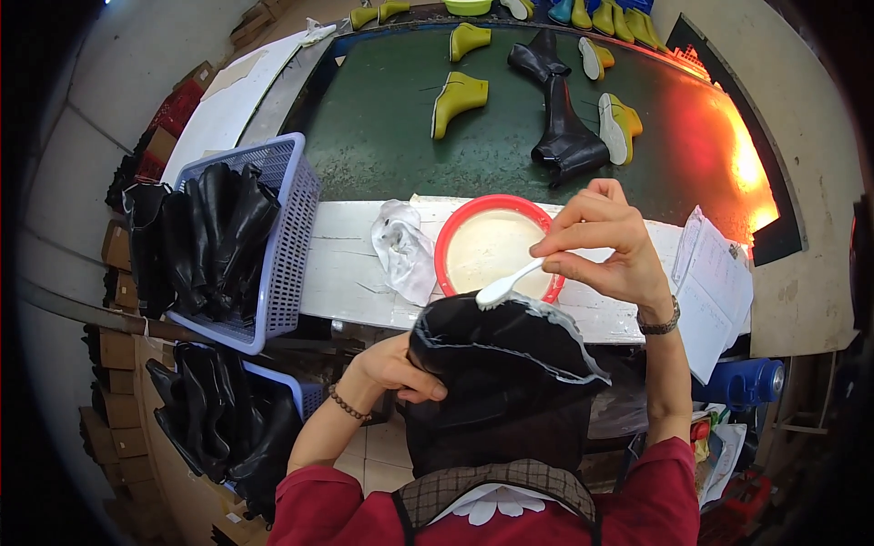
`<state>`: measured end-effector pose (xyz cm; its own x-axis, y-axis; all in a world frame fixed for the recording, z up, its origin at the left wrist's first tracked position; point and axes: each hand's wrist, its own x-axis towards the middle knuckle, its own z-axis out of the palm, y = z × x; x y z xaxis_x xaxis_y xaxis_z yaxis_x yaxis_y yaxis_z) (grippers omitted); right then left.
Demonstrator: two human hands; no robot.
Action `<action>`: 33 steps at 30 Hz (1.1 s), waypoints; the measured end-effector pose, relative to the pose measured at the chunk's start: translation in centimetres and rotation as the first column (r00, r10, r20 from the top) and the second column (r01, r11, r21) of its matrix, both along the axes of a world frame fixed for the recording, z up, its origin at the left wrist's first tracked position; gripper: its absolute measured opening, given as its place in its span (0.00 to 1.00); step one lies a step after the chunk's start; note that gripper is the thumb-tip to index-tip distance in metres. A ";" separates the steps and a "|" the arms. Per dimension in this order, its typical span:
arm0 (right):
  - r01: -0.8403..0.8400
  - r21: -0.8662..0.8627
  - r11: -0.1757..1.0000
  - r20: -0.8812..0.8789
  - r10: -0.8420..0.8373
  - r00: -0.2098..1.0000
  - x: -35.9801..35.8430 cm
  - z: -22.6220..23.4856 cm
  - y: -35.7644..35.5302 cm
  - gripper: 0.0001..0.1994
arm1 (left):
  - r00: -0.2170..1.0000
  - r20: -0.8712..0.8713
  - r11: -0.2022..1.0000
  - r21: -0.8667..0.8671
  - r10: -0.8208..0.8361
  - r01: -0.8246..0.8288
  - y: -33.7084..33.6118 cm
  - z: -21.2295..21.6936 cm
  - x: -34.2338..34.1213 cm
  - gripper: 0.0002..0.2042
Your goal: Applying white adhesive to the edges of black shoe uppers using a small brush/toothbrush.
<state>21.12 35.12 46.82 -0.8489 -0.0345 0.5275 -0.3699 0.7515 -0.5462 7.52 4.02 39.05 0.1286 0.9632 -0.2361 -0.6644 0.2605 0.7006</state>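
My right hand (608,244) pinches a small white toothbrush (508,283) by its handle. The bristles touch the upper edge of a black boot upper (487,329), whose rim carries a whitish coating. Lower left of that piece, my left hand (398,369) grips it, thumb on top and the other fingers partly hidden. Just beyond it on the white bench stands a red-rimmed basin (442,244) of milky, cream-coloured liquid. Left of the basin lies a crumpled white cloth (402,253).
A blue plastic basket (289,237) of black boots (214,227) stands left, with another boot-filled basket (309,396) below. Yellow ankle boots (458,102) and black boots (566,136) lie on the green conveyor belt (382,118). Papers (712,282) and a blue flask (742,381) are right.
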 end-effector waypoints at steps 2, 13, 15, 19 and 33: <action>-0.049 0.017 0.999 -0.016 0.049 0.999 -1.1 0.3 -0.4 0.09 | 0.997 0.040 0.998 0.000 -0.070 0.070 0.8 -0.5 0.4 0.27; 0.017 -0.067 0.998 -0.067 -0.021 0.998 -0.8 -2.1 1.6 0.09 | 0.977 0.073 0.978 -0.062 0.203 -0.198 -0.3 0.9 -0.4 0.26; 0.205 -0.433 0.878 -0.006 -0.231 0.973 -0.3 -4.4 2.0 0.07 | 0.929 -0.066 0.925 -0.094 0.364 -0.369 -0.5 2.0 -1.7 0.20; 0.515 -0.694 0.504 0.324 -0.420 0.848 2.9 -14.4 5.8 0.14 | 0.592 -0.320 0.636 0.047 0.740 -0.770 1.8 1.4 -7.0 0.15; 0.582 -0.772 0.256 0.322 -0.632 0.705 5.4 -21.9 4.3 0.11 | -0.588 -0.770 0.575 0.606 0.249 -0.550 15.2 -7.2 -23.1 0.32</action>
<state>26.55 39.38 24.93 -0.4045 0.9135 0.0431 -0.0447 0.0273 -0.9986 -15.60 19.18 31.86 -0.7452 0.4018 0.5322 0.6631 0.5301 0.5284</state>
